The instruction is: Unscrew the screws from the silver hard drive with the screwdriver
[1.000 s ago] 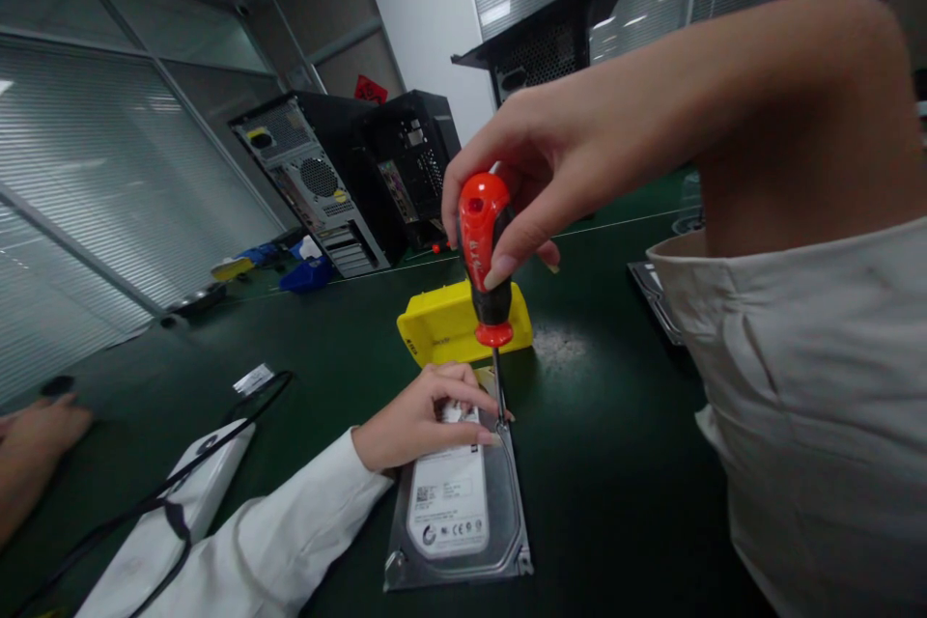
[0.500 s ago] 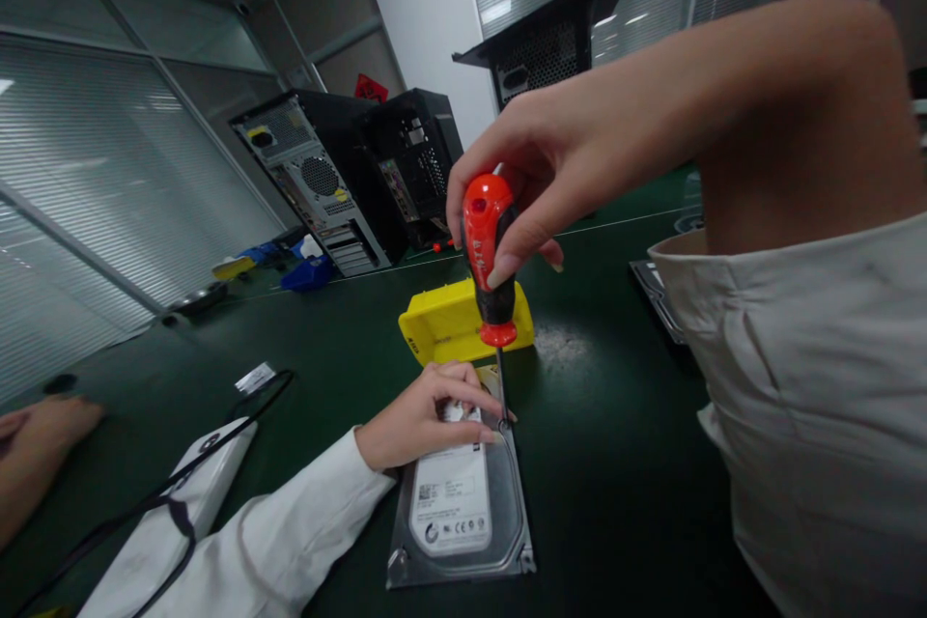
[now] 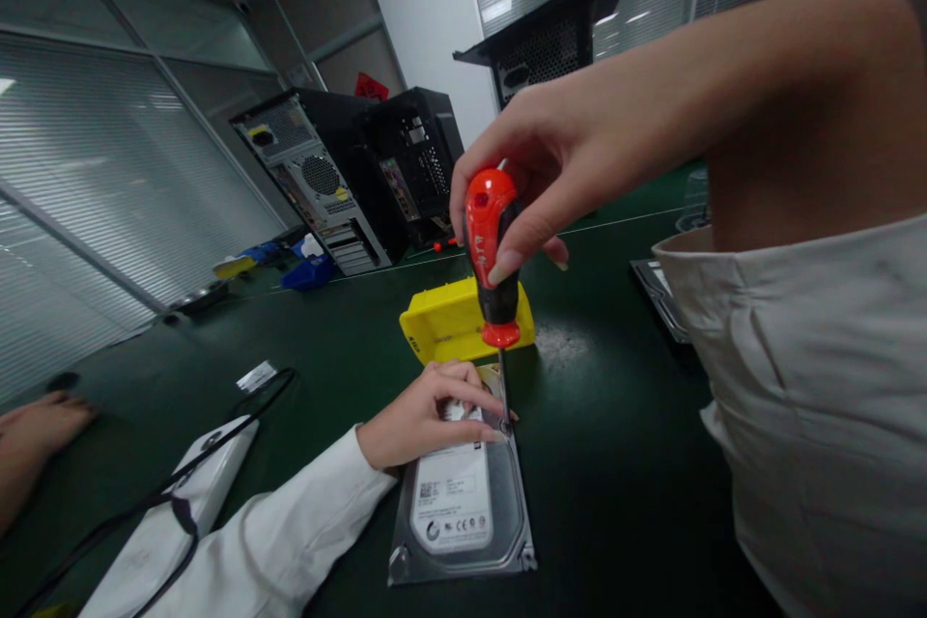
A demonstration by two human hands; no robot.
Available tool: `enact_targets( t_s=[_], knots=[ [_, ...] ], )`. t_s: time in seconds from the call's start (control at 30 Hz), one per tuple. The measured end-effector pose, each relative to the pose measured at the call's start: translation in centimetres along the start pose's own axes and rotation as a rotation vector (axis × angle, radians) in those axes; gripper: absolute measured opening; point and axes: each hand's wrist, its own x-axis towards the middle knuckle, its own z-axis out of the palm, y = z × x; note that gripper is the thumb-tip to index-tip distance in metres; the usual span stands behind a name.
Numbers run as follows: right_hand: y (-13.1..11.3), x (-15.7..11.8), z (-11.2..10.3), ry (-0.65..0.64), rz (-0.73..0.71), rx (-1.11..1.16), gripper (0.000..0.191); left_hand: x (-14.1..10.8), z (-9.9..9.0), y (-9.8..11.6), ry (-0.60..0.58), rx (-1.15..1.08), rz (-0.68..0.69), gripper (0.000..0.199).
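A silver hard drive [image 3: 453,492] with a white label lies flat on the dark green table. My left hand [image 3: 441,410] is on its upper part, fingers pressed over the top and reaching the right edge, thumb and forefinger on either side of the screwdriver tip. My right hand [image 3: 532,179] is closed around the red and black handle of a screwdriver [image 3: 492,232]. The screwdriver stands nearly upright, its thin shaft running down to the drive's right edge. Whatever screw is under the tip is too small to make out.
Just behind the drive sits a yellow bin [image 3: 441,323]. Black computer cases [image 3: 348,174] stand farther back, beside a blue bin [image 3: 308,273]. Another drive [image 3: 659,299] lies at right. A white box [image 3: 174,512] with a black cable and another person's hand [image 3: 50,425] are at left.
The screwdriver handle has turned slightly in my right hand, its lettering now facing a little differently. My left hand stays on the drive. The other person's hand has shifted slightly left.
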Motion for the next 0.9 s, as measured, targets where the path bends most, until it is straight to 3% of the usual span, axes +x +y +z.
enact_targets(
  t_s=[0.13,0.33,0.67,0.9],
  knots=[
    [0.13,-0.06,0.33,-0.043,0.043,0.075,0.062,-0.1,0.01,0.0,-0.003,0.012,0.002,0.016],
    [0.5,-0.31,0.96,-0.062,0.088,0.157,0.058,-0.03,0.05,0.23,0.018,0.0,0.019,0.01],
    [0.26,0.18,0.22,0.018,0.043,-0.031,0.056,0.1,0.17,0.28,0.043,-0.043,0.02,0.012],
    [0.14,0.23,0.38,0.045,0.024,-0.006,0.05,-0.02,0.29,0.12,0.057,-0.057,0.015,0.012]
  ],
)
